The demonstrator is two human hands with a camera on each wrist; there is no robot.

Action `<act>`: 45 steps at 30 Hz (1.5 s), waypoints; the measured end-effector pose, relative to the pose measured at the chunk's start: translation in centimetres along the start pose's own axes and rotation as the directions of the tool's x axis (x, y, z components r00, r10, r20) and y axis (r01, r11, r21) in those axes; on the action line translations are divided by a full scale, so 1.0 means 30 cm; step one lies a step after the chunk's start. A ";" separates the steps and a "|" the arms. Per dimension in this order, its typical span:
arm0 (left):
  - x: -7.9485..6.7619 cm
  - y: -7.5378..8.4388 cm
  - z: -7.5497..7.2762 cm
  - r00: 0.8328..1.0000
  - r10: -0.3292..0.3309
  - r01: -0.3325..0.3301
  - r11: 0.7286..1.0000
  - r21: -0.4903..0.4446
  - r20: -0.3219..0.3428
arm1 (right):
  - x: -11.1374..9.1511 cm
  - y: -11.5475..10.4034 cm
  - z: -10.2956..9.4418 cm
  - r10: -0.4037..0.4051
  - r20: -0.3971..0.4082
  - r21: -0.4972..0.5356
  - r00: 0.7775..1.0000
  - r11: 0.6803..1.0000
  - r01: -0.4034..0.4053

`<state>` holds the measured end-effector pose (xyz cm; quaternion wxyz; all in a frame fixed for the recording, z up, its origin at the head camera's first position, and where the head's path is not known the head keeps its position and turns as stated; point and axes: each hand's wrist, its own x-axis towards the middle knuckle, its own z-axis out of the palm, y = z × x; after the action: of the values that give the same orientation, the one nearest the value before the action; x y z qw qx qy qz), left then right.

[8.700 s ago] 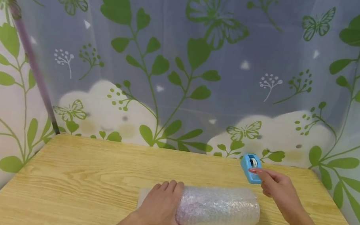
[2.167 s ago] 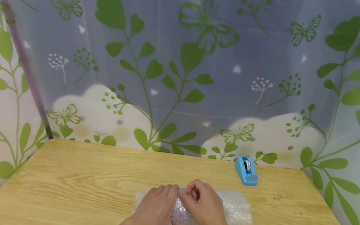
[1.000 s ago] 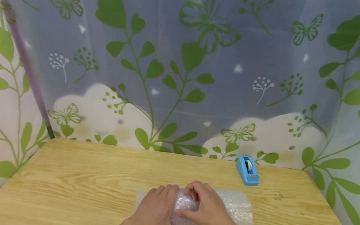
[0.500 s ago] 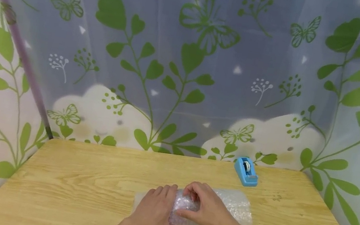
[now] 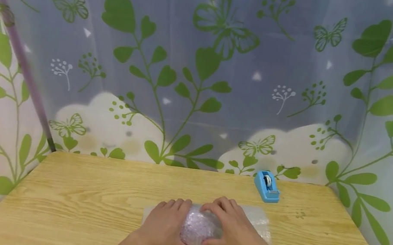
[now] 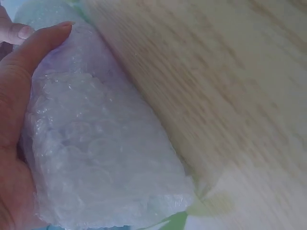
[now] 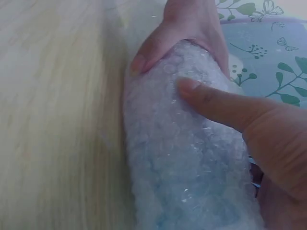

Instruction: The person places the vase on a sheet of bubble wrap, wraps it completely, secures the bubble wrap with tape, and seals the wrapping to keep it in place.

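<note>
A cylindrical bundle in clear bubble wrap (image 5: 197,230) lies sideways on the wooden table (image 5: 101,193). My left hand (image 5: 166,224) grips its left part, fingers over the far side and thumb on the near side. Right of it, my right hand (image 5: 238,230) holds the bundle's middle with fingers curved over the top and thumb in front. In the right wrist view, that thumb (image 7: 216,103) lies along the bubble wrap (image 7: 177,163), close to my left hand (image 7: 187,28). The left wrist view shows a squarish loose end of bubble wrap (image 6: 105,143). Whatever is inside is hidden.
A blue tape dispenser (image 5: 267,187) with a roll of tape stands near the table's back edge, beyond the bundle and to the right. A leaf-and-butterfly patterned curtain (image 5: 158,67) encloses the table at the back and both sides.
My right hand came from the tape dispenser to the bundle, with its fingertips together beside my left hand. Its fingers have since spread over the wrap. My left hand kept its grip.
</note>
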<state>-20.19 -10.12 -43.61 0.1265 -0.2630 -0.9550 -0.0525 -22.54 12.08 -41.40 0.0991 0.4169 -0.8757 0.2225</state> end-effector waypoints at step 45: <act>0.168 -0.149 -0.106 0.909 0.156 0.192 0.669 -0.719 0.387 | -0.141 -0.075 -0.047 0.382 0.331 0.363 0.863 0.792 -0.490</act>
<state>-26.00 -12.01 -39.34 -0.1992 -0.2867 -0.8564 -0.3803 -18.14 14.40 -40.99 -0.1580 0.2372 -0.8812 0.3771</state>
